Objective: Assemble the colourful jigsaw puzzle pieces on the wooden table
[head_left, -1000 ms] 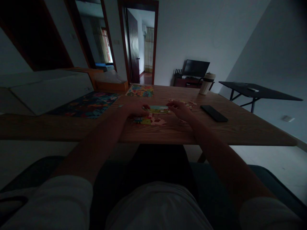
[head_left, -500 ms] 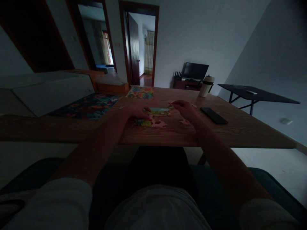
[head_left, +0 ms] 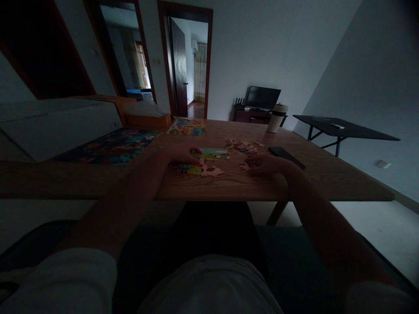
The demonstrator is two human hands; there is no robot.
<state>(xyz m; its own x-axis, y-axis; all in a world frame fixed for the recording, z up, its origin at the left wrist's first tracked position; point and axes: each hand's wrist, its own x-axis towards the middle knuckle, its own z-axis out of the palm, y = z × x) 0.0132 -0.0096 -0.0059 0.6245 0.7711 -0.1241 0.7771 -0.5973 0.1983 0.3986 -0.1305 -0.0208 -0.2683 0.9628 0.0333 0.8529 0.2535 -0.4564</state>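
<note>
Partly joined puzzle pieces lie on the wooden table in front of me: a green and blue strip [head_left: 214,153] and, nearer, a yellow and pink section [head_left: 211,170]. My left hand [head_left: 183,153] rests at the left end of both, its fingers curved and spread over the pieces, with nothing visibly held. To the right, my right hand [head_left: 262,164] is low over a small pink piece [head_left: 244,166], touching or just above it, thumb and fingers apart. Behind that hand sits a pile of loose pieces [head_left: 246,147].
A black phone [head_left: 285,156] lies right of the pile, with a beige cup [head_left: 277,118] farther back. Left are a dark floral puzzle sheet [head_left: 111,146], a colourful sheet [head_left: 187,127], a large white box [head_left: 59,126] and an orange tray [head_left: 149,120].
My right hand has moved back from the loose pile toward me, down to the small pink piece. My left hand stays at the joined pieces. The view has shifted slightly.
</note>
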